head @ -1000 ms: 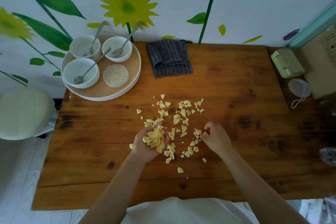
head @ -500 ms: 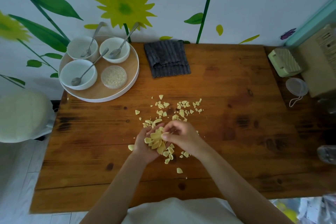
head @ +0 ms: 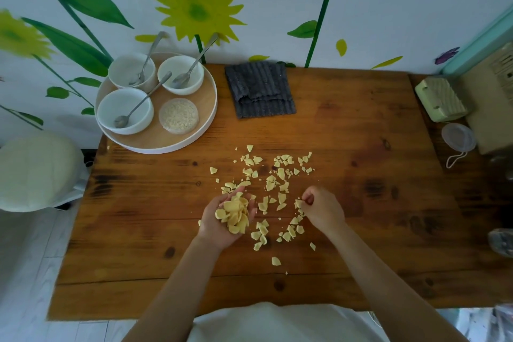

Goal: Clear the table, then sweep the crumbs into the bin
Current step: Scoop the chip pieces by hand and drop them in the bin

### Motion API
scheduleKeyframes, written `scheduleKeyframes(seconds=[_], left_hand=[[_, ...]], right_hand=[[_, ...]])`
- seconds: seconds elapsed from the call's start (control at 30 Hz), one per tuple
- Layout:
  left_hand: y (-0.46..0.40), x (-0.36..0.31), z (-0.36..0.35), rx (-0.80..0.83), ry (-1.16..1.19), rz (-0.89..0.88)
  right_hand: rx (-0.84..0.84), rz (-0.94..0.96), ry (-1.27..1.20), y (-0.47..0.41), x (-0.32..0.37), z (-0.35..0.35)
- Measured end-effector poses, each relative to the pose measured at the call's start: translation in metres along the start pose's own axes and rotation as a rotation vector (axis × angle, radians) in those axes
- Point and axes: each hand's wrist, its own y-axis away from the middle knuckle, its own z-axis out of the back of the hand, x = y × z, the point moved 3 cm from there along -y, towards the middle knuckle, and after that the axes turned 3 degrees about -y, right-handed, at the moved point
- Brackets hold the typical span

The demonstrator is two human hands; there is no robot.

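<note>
- Two bare hands work over the brown wooden table (head: 347,130).
- The left hand (head: 222,219) lies palm up, near the middle of the table, cupped round a heap of pale yellow crumbs (head: 234,212).
- The right hand (head: 322,209) is just to the right of it, fingers curled, and it pinches one crumb at its fingertips.
- Many more of the same yellow bits (head: 274,175) lie loose on the wood between the hands and a little farther away.
- I think the crumb step is in hand: picking up bits and piling them in the palm.
- Next, the pinched crumb needs to go into the full palm, slowly, so the heap does not spill.
- No bin shows for sure.
- Far left sits a round wooden tray with a white rim (head: 194,141), holding three white bowls with spoons.
- A folded dark grey cloth (head: 259,89) lies far, by a wall painted with sunflowers.
- The floor is pale.
</note>
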Motion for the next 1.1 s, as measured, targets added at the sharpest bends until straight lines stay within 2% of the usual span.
scheduleKeyframes(seconds=[0.13, 0.3, 0.43, 0.57, 0.73, 0.87, 0.97, 1.1], left_hand=[[0.001, -0.004, 0.000, 0.005, 0.032, -0.006], [0.003, -0.006, 0.000, 0.005, 0.040, -0.013], [0.005, -0.004, -0.001, 0.008, 0.043, -0.010], [0.005, -0.005, 0.000, 0.001, 0.049, -0.012], [0.005, -0.004, -0.002, 0.006, 0.048, -0.015], [0.007, -0.005, -0.003, 0.006, 0.054, -0.017], [0.007, -0.006, -0.002, 0.001, 0.062, -0.019], [0.006, -0.006, -0.001, 0.001, 0.058, -0.024]], right_hand=[[-0.007, 0.022, -0.024, 0.000, 0.002, -0.002], [0.062, 0.140, -0.262, 0.005, 0.022, -0.008], [0.019, 0.196, -0.171, 0.007, 0.036, -0.018], [-0.009, 0.108, 0.040, 0.010, 0.038, -0.029], [-0.093, 0.020, 0.051, 0.013, 0.036, -0.030], [-0.126, 0.025, 0.093, 0.015, 0.033, -0.026], [-0.100, 0.116, 0.043, 0.016, 0.038, -0.027], [0.016, 0.323, -0.047, 0.021, 0.061, -0.038]])
